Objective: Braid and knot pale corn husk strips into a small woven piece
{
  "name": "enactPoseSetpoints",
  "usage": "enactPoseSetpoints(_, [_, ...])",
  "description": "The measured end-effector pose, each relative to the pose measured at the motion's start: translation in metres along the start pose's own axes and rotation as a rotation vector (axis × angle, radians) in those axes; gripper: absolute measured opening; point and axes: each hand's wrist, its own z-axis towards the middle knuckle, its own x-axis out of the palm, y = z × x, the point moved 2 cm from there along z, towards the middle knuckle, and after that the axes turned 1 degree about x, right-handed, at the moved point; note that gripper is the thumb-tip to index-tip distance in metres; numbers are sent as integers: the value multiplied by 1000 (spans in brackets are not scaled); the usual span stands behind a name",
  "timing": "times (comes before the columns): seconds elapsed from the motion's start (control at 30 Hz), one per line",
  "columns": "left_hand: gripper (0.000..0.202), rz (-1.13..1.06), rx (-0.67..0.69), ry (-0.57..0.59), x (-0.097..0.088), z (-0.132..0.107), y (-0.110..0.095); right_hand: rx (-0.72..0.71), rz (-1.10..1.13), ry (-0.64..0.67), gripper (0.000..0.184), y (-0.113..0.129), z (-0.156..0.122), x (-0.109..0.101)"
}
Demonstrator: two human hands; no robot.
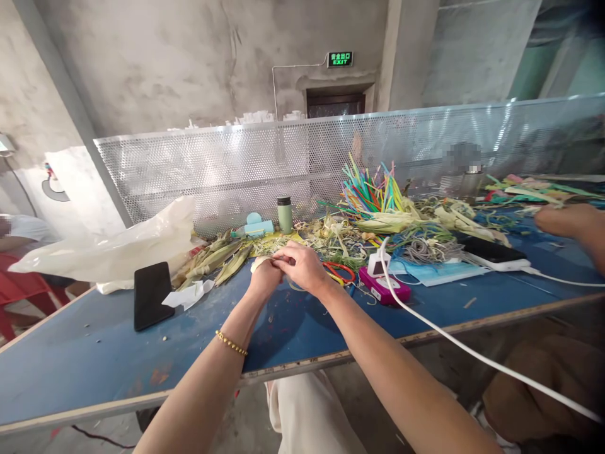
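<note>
Pale trousers (309,410) show below the table edge, and a gold bead bracelet (231,342) circles the left wrist above the blue table (108,372). A white cable (454,353) slants from the lower right up to a white plug (378,261) on a magenta box (385,289). Over the table's middle the hands meet: the left hand (267,277) has its fingers closed on a small pale piece (259,262), which shows along its outer side; the right hand (302,268) bends over it, fingertips against the left fingers, though whether they pinch the piece too I cannot tell, since the fingers overlap. To the left lie a black phone (150,299) and a scrap of white paper (189,294); to the right, an orange-red loop (344,271), a blue face mask (442,272) and a dark phone on a white block (494,249). Just beyond the hands are dry husks (231,261), with a clear plastic sheet (113,246) to their left. Farther back stand a green bottle (285,217) and a bundle of coloured strips (373,192); at the far right reaches a co-worker's hand (558,221). Behind them run a perforated metal panel (255,176) and, beyond it, a grey wall (155,57) with a lit exit sign (340,59)
</note>
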Motion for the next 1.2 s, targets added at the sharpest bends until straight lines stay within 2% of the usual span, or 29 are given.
enactPoseSetpoints(0.1, [25,49,27,12,-1,-1,-2,30,69,-5,9,-2,1,0])
enactPoseSetpoints(0.2, [25,-5,53,33,-4,-2,-6,80,238,15,7,-3,2,-5])
enactPoseSetpoints(0.47, [16,-259,-53,27,-7,-4,-16,253,484,92,6,1,2,-19])
enactPoseSetpoints(0.6, [21,-333,-44,89,-9,-4,-18,345,672,104,14,1,2,-22])
enactPoseSetpoints(0.73, [31,-410,-51,154,-12,-4,-18,378,811,111,18,0,1,-25])
enactPoseSetpoints(0.87, [37,-459,-87,138,-15,-3,-16,376,857,164,15,-3,-1,-28])
enactPoseSetpoints(1.0, [33,-482,-93,96,-17,-1,-15,422,868,262,20,-6,-2,-26])
enactPoseSetpoints(1.1, [26,-439,-58,58,-18,0,-15,477,741,216,26,-9,-2,-24])
enactPoseSetpoints(1.2, [22,-417,-33,33,-18,1,-15,527,647,160,23,-11,-3,-19])
